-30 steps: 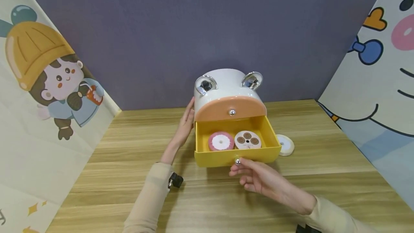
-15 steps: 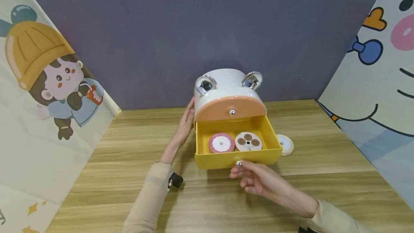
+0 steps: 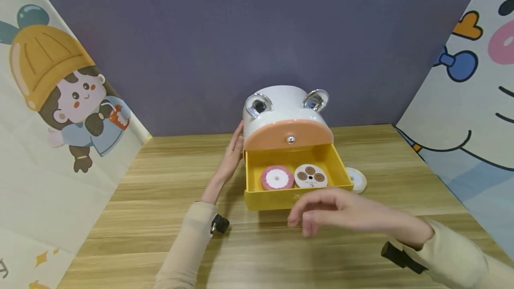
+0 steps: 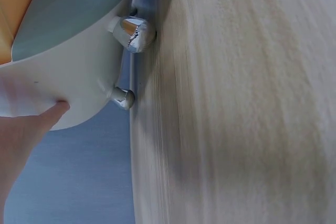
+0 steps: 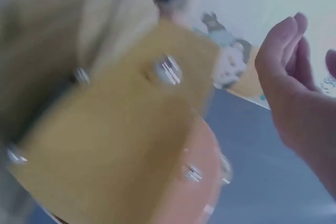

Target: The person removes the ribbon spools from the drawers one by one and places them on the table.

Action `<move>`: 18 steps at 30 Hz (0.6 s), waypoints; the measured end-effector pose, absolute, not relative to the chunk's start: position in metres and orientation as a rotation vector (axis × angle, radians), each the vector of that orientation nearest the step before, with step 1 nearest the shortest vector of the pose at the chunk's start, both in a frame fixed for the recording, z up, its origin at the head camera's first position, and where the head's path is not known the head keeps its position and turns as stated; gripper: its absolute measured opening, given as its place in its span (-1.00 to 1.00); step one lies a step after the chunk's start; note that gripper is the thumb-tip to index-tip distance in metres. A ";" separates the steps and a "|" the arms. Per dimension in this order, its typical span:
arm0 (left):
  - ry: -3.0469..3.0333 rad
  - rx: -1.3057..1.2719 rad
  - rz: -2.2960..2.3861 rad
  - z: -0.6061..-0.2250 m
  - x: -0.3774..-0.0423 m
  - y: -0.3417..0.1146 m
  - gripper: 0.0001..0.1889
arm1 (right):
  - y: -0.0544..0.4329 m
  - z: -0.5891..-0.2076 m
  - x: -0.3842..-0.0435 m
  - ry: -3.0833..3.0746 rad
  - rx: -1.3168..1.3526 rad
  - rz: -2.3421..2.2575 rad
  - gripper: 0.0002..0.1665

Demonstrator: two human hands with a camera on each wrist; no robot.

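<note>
A white storage box point(image 3: 277, 101) with silver ears and an orange upper front point(image 3: 277, 135) stands near the back wall. Its lower yellow drawer point(image 3: 267, 200) is pulled out. Inside lie a pink-edged ribbon spool point(image 3: 277, 178) and a white spool with brown circles point(image 3: 311, 175), side by side. My left hand point(image 3: 231, 157) rests against the box's left side, fingers extended. In front of the drawer, my right hand point(image 3: 341, 208) hangs in the air with loosely bent fingers, holding nothing. The right wrist view, blurred, shows the drawer's silver knob point(image 5: 168, 70) apart from this hand point(image 5: 299, 87).
A cream spool point(image 3: 357, 180) lies on the wooden table point(image 3: 180, 168), right of the drawer and partly hidden by it. Silver feet point(image 4: 135, 34) support the box. A grey-purple wall point(image 3: 257, 35) rises behind, with cartoon panels on both sides.
The drawer came slightly further out between the two earlier frames. Since then my right hand has let go of the knob and moved off it to the right. The left hand stays put.
</note>
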State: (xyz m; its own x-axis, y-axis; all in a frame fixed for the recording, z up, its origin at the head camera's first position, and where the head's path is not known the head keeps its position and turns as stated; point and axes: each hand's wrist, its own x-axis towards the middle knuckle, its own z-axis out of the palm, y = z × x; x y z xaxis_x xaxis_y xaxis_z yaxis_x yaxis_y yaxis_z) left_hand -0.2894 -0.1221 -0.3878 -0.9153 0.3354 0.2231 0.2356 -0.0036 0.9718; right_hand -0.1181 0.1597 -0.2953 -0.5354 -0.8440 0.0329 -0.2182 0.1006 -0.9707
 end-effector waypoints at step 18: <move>2.205 0.617 2.088 -0.411 -0.307 -0.122 -0.47 | 0.123 -0.288 -0.201 2.624 -1.384 -0.507 -0.28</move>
State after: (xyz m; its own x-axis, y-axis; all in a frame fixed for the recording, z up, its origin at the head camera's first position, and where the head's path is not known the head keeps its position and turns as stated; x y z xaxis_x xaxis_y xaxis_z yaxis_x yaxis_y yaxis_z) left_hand -0.3069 -0.1218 -0.4112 -0.9199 0.3122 0.2375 0.2541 0.0132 0.9671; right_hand -0.2009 0.1232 -0.2882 -0.5705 -0.8203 0.0399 -0.7761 0.5226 -0.3530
